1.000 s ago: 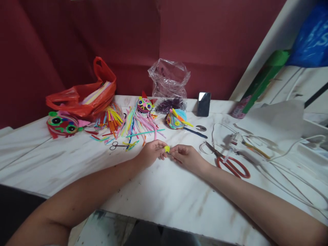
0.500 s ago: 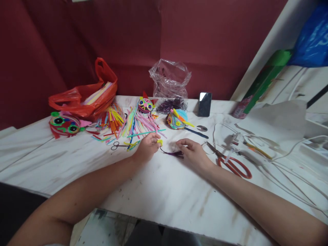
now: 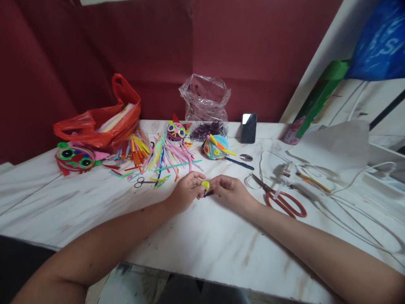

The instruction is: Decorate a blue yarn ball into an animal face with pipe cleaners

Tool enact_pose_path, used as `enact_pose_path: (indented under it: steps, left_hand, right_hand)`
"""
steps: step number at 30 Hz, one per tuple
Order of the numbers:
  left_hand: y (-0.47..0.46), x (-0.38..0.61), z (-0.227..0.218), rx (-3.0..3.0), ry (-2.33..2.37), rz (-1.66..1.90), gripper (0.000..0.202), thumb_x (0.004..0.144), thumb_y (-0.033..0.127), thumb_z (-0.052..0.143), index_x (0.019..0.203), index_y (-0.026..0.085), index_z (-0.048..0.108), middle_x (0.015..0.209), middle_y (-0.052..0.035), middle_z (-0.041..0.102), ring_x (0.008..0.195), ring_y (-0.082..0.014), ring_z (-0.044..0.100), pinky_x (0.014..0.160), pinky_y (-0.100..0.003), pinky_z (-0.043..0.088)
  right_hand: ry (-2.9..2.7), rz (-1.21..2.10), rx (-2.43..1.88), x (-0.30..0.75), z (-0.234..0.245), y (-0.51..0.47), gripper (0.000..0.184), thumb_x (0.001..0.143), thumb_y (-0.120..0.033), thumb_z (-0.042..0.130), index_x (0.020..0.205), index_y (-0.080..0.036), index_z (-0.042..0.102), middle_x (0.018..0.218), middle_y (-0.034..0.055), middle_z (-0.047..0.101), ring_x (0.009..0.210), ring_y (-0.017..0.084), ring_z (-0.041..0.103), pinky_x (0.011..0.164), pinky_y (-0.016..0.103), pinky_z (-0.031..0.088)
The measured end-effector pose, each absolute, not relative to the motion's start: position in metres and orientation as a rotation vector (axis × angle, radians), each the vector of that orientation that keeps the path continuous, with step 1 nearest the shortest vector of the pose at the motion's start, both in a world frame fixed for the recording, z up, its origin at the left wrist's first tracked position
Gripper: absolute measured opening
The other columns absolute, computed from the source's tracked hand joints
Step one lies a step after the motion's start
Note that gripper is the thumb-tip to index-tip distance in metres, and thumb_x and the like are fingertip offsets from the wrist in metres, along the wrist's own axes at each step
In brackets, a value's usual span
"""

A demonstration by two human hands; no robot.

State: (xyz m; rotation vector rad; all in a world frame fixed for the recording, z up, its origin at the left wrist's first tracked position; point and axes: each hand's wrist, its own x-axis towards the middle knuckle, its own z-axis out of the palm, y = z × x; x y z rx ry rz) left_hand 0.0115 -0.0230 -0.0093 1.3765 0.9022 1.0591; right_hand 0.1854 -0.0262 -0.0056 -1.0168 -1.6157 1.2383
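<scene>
I had my left hand (image 3: 186,190) and right hand (image 3: 230,192) meeting, the fingertips of both pinched shut on a yellow coil (image 3: 206,184) between them. Something purple, I think, trailed just beneath. A tight, close pinch on both sides looked best against unwinding.
</scene>
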Motion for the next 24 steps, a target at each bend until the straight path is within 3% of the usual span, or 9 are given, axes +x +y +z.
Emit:
enact_pose_path:
  steps: [3, 6, 10, 13, 18, 24]
  left_hand:
    - [-0.02, 0.009, -0.012, 1.31, 0.816, 0.966, 0.051, 0.065, 0.032, 0.072, 0.107, 0.017, 0.048, 0.058, 0.0054, 0.058, 0.046, -0.0075, 0.048, 0.049, -0.021, 0.033]
    - [-0.02, 0.007, -0.014, 1.233, 0.753, 0.87, 0.062, 0.063, 0.042, 0.076, 0.113, 0.017, 0.049, 0.062, 0.0031, 0.06, 0.046, -0.0078, 0.049, 0.048, -0.021, 0.032]
    - [-0.022, 0.009, -0.012, 1.293, 0.822, 0.931, 0.046, 0.068, 0.054, 0.068, 0.089, 0.014, 0.058, 0.064, -0.0002, 0.062, 0.046, -0.007, 0.049, 0.049, -0.022, 0.033]
    - [-0.023, 0.012, -0.01, 1.365, 0.907, 0.903, 0.039, 0.064, 0.047, 0.073, 0.077, 0.015, 0.056, 0.069, -0.002, 0.067, 0.045, -0.0053, 0.046, 0.048, -0.022, 0.033]
    - [-0.024, 0.012, -0.012, 1.365, 0.966, 0.861, 0.032, 0.063, 0.041, 0.073, 0.073, 0.015, 0.055, 0.064, 0.0001, 0.065, 0.042, -0.0046, 0.042, 0.046, -0.021, 0.03]
    - [-0.02, 0.006, -0.009, 1.202, 0.902, 1.043, 0.027, 0.066, 0.036, 0.07, 0.072, 0.015, 0.053, 0.063, -0.0007, 0.064, 0.044, -0.0044, 0.043, 0.048, -0.02, 0.028]
  right_hand:
    - [-1.672, 1.338, -0.821, 0.186, -0.008, -0.026, 0.033, 0.074, -0.044, 0.068, 0.094, -0.019, 0.063, 0.073, 0.002, 0.067, 0.072, 0.017, 0.064, 0.071, 0.032, 0.049]
    - [-1.697, 1.344, -0.776, 0.187, -0.012, -0.025, 0.032, 0.074, -0.047, 0.07, 0.088, -0.019, 0.062, 0.07, 0.0019, 0.066, 0.071, 0.018, 0.065, 0.071, 0.034, 0.05]
    - [-1.681, 1.211, -0.937, 0.19, -0.015, -0.021, 0.033, 0.078, -0.051, 0.065, 0.077, -0.018, 0.058, 0.073, 0.0036, 0.067, 0.07, 0.017, 0.063, 0.068, 0.033, 0.049]
    - [-1.707, 1.175, -1.021, 0.19, -0.015, -0.02, 0.036, 0.078, -0.053, 0.064, 0.075, -0.017, 0.058, 0.072, 0.004, 0.067, 0.066, 0.015, 0.06, 0.065, 0.031, 0.047]
    - [-1.619, 1.266, -0.977, 0.189, -0.012, -0.022, 0.039, 0.076, -0.058, 0.063, 0.077, -0.019, 0.055, 0.065, -0.0002, 0.062, 0.061, 0.013, 0.055, 0.061, 0.029, 0.045]
    - [-1.531, 1.213, -1.022, 0.191, -0.011, -0.015, 0.046, 0.071, -0.064, 0.064, 0.07, -0.021, 0.047, 0.051, -0.0062, 0.048, 0.048, 0.01, 0.041, 0.05, 0.025, 0.033]
